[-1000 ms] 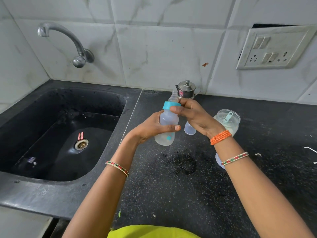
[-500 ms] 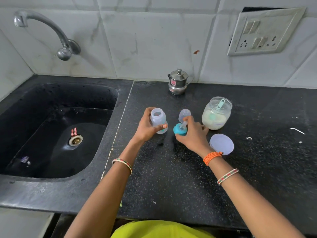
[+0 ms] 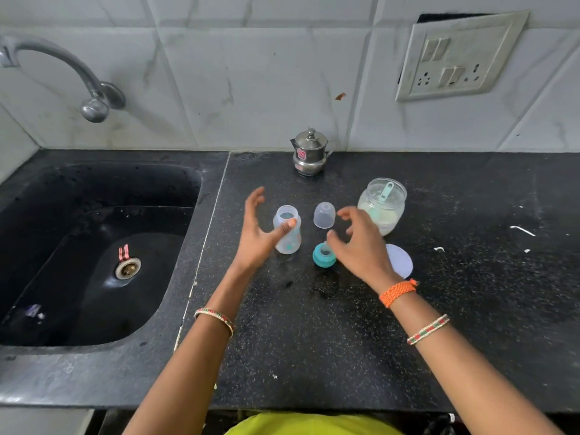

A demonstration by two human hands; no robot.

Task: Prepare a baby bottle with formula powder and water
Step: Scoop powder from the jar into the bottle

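Observation:
A clear baby bottle stands uncapped and upright on the black counter. My left hand hovers just left of it, fingers spread, holding nothing. The teal collar with its nipple sits on the counter to the bottle's right. My right hand floats beside the collar with relaxed fingers, not gripping it. The clear dome cap stands behind the collar. Farther right is an open glass jar of formula powder with a green scoop inside.
The jar's round lid lies partly behind my right hand. A small steel pot stands by the tiled wall. A black sink with a tap fills the left side. A socket plate hangs on the wall.
The collar came off the bottle and both were set down on the counter. Both hands have let go and lifted away with fingers spread.

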